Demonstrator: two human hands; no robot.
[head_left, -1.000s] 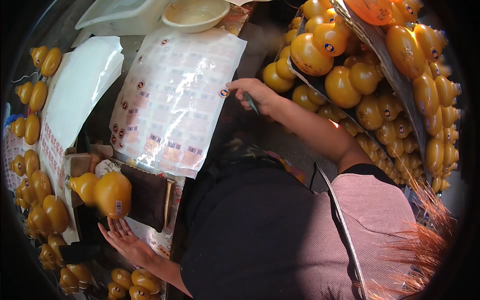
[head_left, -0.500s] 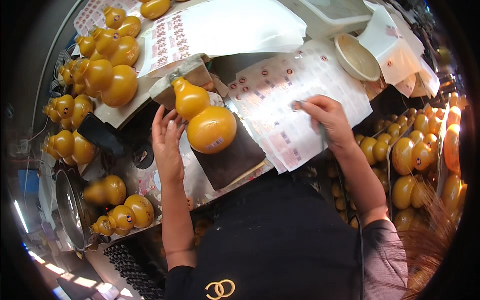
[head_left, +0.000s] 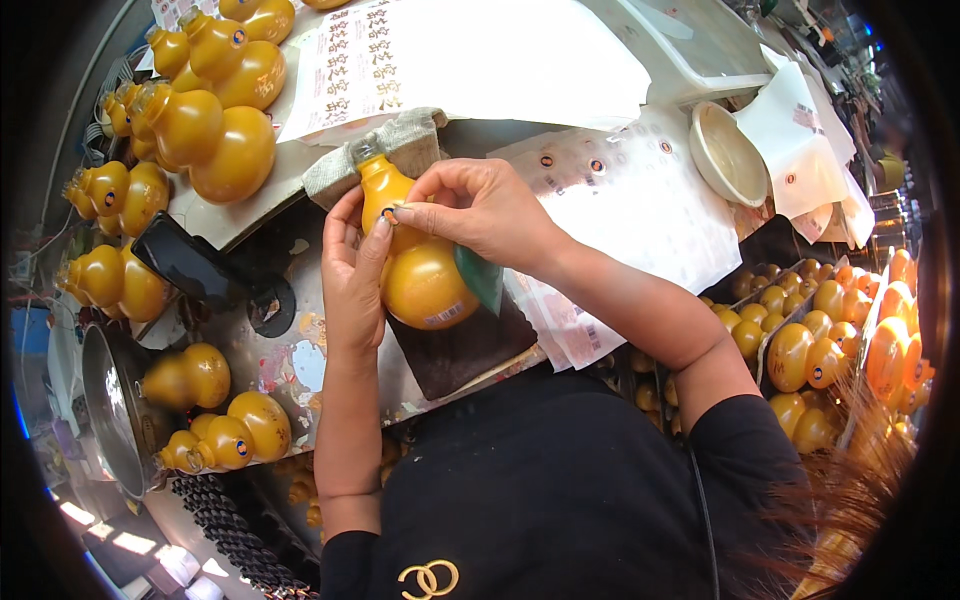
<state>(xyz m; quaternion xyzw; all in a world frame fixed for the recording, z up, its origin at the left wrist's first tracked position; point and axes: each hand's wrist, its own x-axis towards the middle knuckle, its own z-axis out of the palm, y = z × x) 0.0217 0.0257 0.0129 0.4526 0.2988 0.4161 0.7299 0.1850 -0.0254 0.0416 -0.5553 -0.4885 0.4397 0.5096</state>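
Between the two hands lies a glossy amber gourd-shaped bottle, on its side on a dark rectangular mat, its capped neck pointing away from the person onto a folded grey cloth. The left hand cups the bottle's upper bulb from the left, fingers closed against the glass. The right hand reaches over from the right, thumb and forefinger pinched together on a small round sticker at the bottle's waist, so both hands meet on the same narrow spot. A green flat tool sticks out from under the right palm; how it is held I cannot tell.

Just beyond the right hand a white sheet of small round stickers is spread out, with a shallow cream bowl beyond that. Beyond the left hand, more amber gourd bottles stand crowded together on a pale board; another cluster sits nearer the person, beside a metal basin.

Risk, as I judge it: the bottle is round and smooth, and rests only on the mat and cloth, so uneven pressure from the pinching fingers could roll it and set the sticker crooked or creased. If the left hand loosens, the bottle could slide off the mat toward the person. A wide elbow swing could also knock the crowded bottles on the left.
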